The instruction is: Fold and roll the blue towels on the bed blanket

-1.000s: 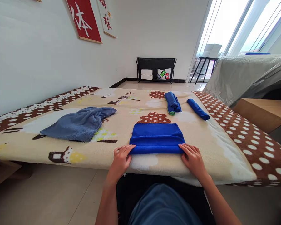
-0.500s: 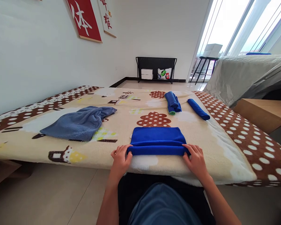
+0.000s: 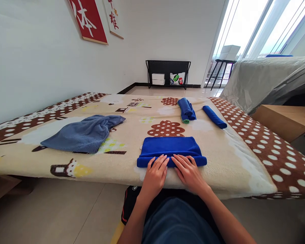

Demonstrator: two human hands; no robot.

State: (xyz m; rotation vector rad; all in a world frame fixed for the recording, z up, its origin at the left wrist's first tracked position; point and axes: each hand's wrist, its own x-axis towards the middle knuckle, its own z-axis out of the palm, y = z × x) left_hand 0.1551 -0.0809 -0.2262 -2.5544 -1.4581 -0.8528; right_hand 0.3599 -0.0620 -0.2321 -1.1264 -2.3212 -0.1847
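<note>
Blue cloth (image 3: 171, 145) is lying under the left hand (image 3: 155, 174) and right hand (image 3: 189, 172), which are resting, fingers extended, on its near roll. Around the cloth, a blanket (image 3: 232, 159) is stretching, with a towel bundle (image 3: 186, 108) and slim roll (image 3: 214, 117) lying beyond-right and a grey-blue towel (image 3: 85, 134) sprawling leftward.

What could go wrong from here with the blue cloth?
The left hand and right hand rest near the middle of the blue cloth's rolled near edge, so its untouched ends might loosen or skew. The cloth also lies near the front edge of the patterned blanket; a backward tug could drag it over.
</note>
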